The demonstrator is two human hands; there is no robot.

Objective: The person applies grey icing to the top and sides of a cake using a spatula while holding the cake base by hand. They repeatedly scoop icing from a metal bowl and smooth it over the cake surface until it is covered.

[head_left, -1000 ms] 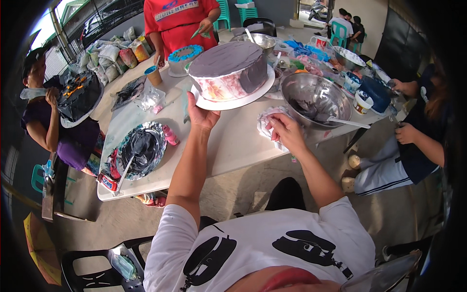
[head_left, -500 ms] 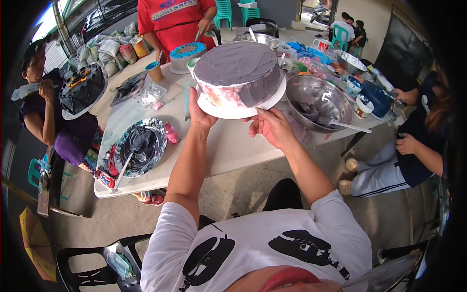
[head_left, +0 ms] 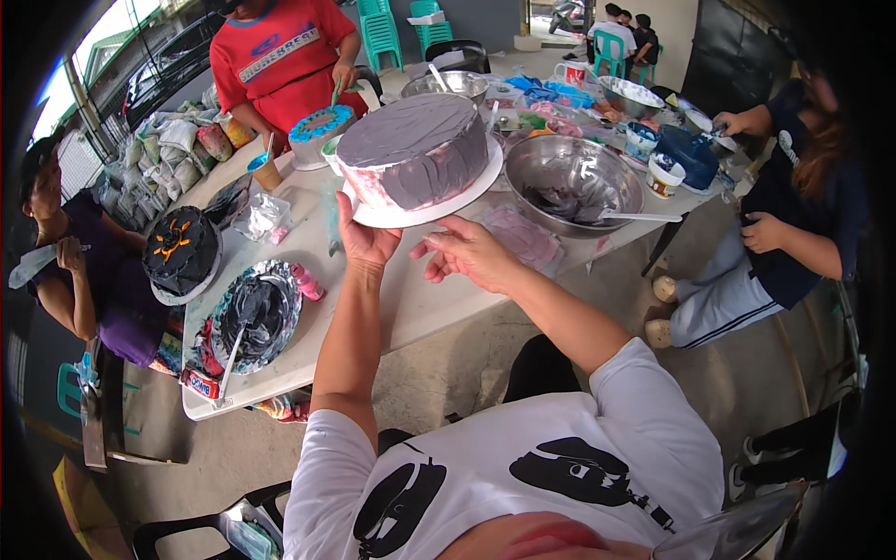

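Observation:
A round cake [head_left: 415,149] with grey icing is raised above the table on a white cake board [head_left: 425,218]. Pinkish patches show through the icing low on its left side. My left hand [head_left: 371,235] supports the board from beneath at its near left edge, thumb up along the rim. Just below the near edge hovers my right hand [head_left: 474,257], fingers apart and holding nothing. A steel mixing bowl [head_left: 625,168] with grey icing and a white-handled spatula [head_left: 644,217] lies right of the cake. Nearer on the left, a foil-lined tray [head_left: 285,313] holds black icing and a spoon.
A pink bottle [head_left: 306,282] stands beside the tray on the white table [head_left: 411,299]. At left, a person in purple is by a black cake [head_left: 180,250]; another in red works at a blue-topped cake [head_left: 322,123]. A third person stands right, by a dark blue cake [head_left: 688,154].
My right hand has come off the board's rim and dropped slightly, fingers opening. My left hand still bears the cake. The black cake at left now sits lower, at the table's edge.

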